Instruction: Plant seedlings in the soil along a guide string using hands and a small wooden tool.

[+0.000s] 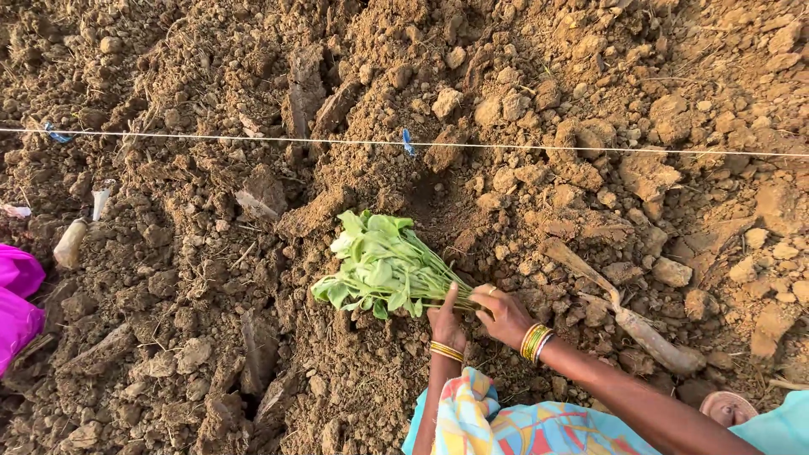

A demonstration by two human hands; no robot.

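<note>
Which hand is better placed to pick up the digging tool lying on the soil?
Probably the right hand. The digging tool lies just to its right, while the left hand sits farther off, against the stems of the seedling bundle.

A bundle of green seedlings [381,265] lies tilted on clodded brown soil — leaves upper-left, stems lower-right.
</note>
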